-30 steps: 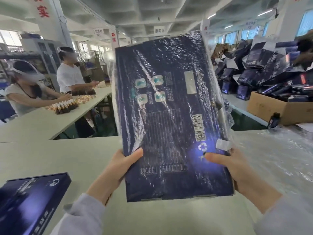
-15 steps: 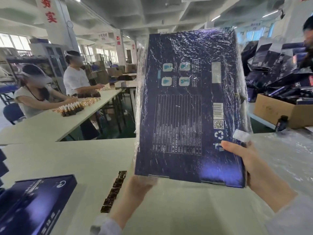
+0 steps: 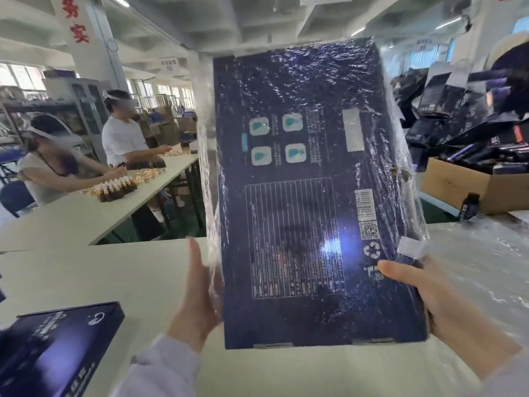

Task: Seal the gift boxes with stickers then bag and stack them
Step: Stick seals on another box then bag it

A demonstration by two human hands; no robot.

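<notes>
A: Near surface?
B: Pale table (image 3: 100,276), smooth top. A dark blue gift box (image 3: 57,348) lies flat at its near left corner. A heap of clear plastic (image 3: 481,267) covers the right side.
A: Other surfaces?
B: Long table (image 3: 71,222), behind left: small bottles (image 3: 116,190) in rows. Behind right: an open cardboard carton (image 3: 458,184), with a dark bottle (image 3: 468,206) upright just beside it; its footing is unclear.
</notes>
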